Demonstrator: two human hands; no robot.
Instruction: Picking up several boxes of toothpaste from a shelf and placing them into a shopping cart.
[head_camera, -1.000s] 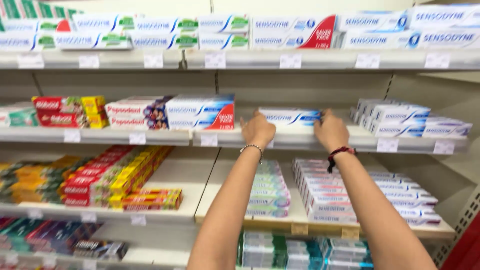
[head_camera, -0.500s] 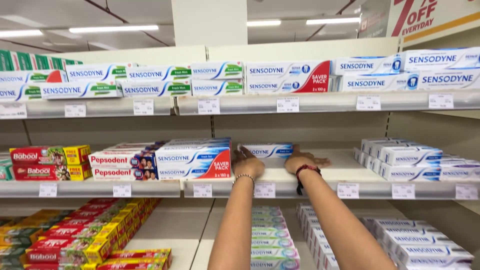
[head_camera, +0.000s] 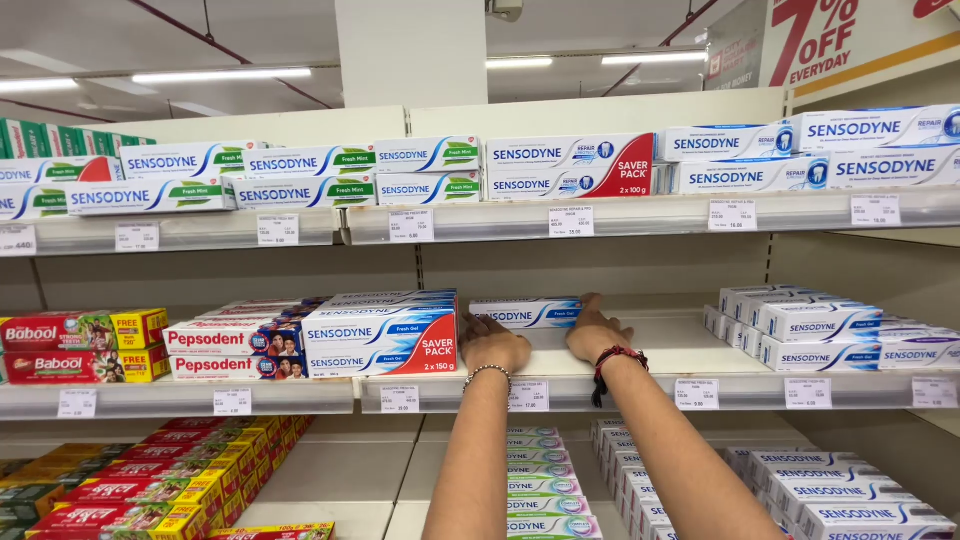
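A white-and-blue toothpaste box (head_camera: 525, 313) lies lengthwise on the middle shelf (head_camera: 640, 385). My left hand (head_camera: 493, 344), with a bead bracelet on the wrist, rests on the shelf at the box's left end, its fingers hidden from here. My right hand (head_camera: 594, 331), with a red and black cord at the wrist, touches the box's right end with fingers curved over it. A red-and-white double pack of toothpaste (head_camera: 381, 344) stands just left of my left hand.
Stacks of white toothpaste boxes (head_camera: 815, 335) fill the shelf's right side. Red and white boxes (head_camera: 232, 350) and red-yellow boxes (head_camera: 80, 346) sit to the left. The top shelf (head_camera: 600, 215) carries a long row of boxes. Lower shelves hold more cartons (head_camera: 545, 480).
The view has tilted upward, showing the ceiling and top shelf. Both hands stayed at the single box, now lower and flatter on the shelf at its two ends.
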